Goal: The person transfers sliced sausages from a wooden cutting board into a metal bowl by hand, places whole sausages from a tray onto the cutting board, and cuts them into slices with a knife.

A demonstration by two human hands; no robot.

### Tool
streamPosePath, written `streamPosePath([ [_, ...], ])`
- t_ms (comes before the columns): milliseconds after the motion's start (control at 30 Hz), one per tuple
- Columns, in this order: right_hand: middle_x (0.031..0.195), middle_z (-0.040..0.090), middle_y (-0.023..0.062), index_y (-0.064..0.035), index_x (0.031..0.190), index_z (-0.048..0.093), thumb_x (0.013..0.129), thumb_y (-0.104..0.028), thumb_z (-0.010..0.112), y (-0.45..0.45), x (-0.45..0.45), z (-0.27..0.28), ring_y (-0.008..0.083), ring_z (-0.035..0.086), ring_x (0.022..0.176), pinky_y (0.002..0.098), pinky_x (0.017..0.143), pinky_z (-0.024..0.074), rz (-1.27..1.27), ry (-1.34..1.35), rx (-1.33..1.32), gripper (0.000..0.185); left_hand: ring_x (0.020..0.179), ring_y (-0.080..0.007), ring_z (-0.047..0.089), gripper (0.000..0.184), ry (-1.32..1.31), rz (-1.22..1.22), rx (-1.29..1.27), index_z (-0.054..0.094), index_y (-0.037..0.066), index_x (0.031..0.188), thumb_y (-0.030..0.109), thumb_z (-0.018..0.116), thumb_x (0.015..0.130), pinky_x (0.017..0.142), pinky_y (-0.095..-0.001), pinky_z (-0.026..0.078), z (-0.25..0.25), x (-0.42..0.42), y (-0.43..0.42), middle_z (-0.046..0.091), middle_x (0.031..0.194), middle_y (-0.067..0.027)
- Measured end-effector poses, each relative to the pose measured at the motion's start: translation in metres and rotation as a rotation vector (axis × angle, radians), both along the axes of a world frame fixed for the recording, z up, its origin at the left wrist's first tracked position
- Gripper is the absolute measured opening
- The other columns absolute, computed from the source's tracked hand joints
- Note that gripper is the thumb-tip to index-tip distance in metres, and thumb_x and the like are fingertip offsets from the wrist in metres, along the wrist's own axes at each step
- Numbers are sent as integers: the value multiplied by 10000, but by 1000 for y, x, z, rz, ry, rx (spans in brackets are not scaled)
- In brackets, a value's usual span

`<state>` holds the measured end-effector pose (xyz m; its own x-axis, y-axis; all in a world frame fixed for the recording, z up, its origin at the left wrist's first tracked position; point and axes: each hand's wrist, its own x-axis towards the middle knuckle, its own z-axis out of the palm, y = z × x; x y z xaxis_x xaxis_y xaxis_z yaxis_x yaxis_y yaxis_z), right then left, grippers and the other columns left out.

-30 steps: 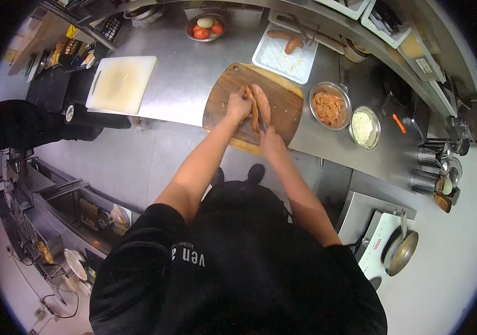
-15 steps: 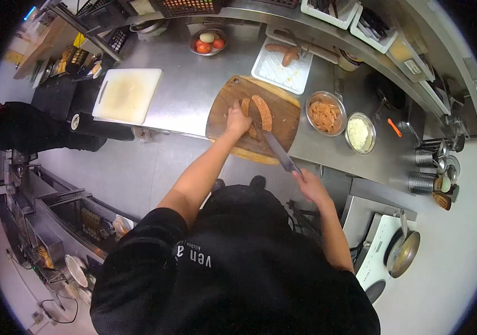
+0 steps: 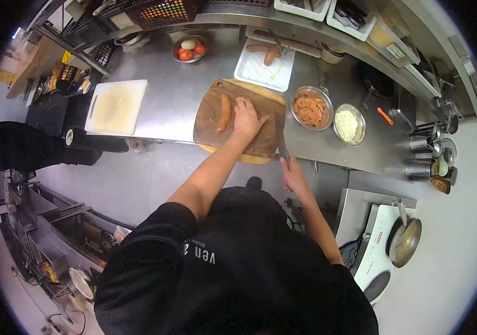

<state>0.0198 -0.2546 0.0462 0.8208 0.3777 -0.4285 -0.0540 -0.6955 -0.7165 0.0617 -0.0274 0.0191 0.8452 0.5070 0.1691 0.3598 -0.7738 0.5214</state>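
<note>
My left hand (image 3: 246, 118) lies flat on the round-cornered wooden cutting board (image 3: 207, 120), thumb stretched to the right and fingers pointing away from me. What lies under its palm is hidden. To its left a reddish-brown piece of sausage (image 3: 224, 113) rests lengthwise on the board, skin side up. Closed round the handle of a kitchen knife (image 3: 282, 142) is my right hand (image 3: 294, 176), just off the board's near right corner. The blade points away from me along the board's right edge, apart from the sausage.
Right of the board stand a bowl of cut sausage (image 3: 311, 110) and a bowl of chopped white pieces (image 3: 349, 125). Behind it is a white tray (image 3: 249, 75) with whole sausages and tongs. A white cutting board (image 3: 117, 108) lies left. Another person (image 3: 31, 145) stands far left.
My left hand has shifted right across the sausage pieces and spread out. One piece now lies skin up at the left. The knife has moved off the sausage to the board's right edge.
</note>
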Motion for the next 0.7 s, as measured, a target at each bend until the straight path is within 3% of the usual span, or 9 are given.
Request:
streamPosePath([
  [167,572,490,64,5,1136,423,968,-353,429,-18,5,-9,169,491,392,322,336,395,24,108,61,395,1040,-437,497,746,92,103,-207,281,-147,1273,167,690,735,902,-431,447,3,-1,6,345,1247,-296],
  [233,805,622,246,59,1186,438,963,-372,418,-15,10,13,359,618,588,430,567,491,-12,184,-98,486,1039,-423,517,619,19,163,-286,366,-120,1236,180,641,769,892,-406,456,-10,-5,7,445,1182,-294],
  [267,805,622,246,59,1186,438,963,-372,418,-17,14,0,359,618,588,430,567,491,-13,187,-91,486,1039,-423,517,619,22,162,-279,366,-120,1236,180,641,769,892,-406,456,-23,-7,7,445,1182,-294],
  [333,868,613,297,63,1152,449,967,-376,400,-19,23,-26,450,612,773,482,695,479,99,-9,-77,479,1052,-420,518,515,-67,162,-1105,409,-64,1243,120,585,796,898,-435,450,-20,-13,5,487,1129,-294],
  [400,878,604,313,54,1113,460,966,-385,394,-10,29,-27,474,587,839,501,738,460,93,-55,-85,468,1072,-423,510,496,-33,196,-971,440,-61,1249,132,576,812,927,-434,430,-10,-29,-9,526,1103,-272],
  [467,888,595,330,46,1074,472,965,-393,389,5,31,-16,497,562,906,520,782,442,93,-99,-96,460,1097,-411,506,533,11,38,-312,440,-46,1271,164,604,809,937,-424,425,-23,-37,-8,516,1142,-269],
  [567,897,586,340,35,1007,487,959,-410,391,19,32,-13,498,564,898,534,774,438,82,-50,-62,457,1069,-440,503,555,86,15,-278,446,-47,1264,127,631,771,925,-451,428,-10,-35,-9,504,1143,-285],
  [633,587,563,193,13,960,468,969,-400,383,22,32,-23,319,581,470,437,500,461,168,-199,-52,422,1059,-446,499,562,109,37,-279,447,-37,1271,103,630,758,925,-458,427,-10,-31,-13,509,1128,-276],
  [700,725,577,264,17,967,477,963,-402,391,23,30,-12,413,572,664,491,628,448,147,-155,-58,428,1055,-417,498,507,153,-52,-116,497,11,1243,106,623,761,917,-468,435,-14,-26,-15,516,1099,-243],
])
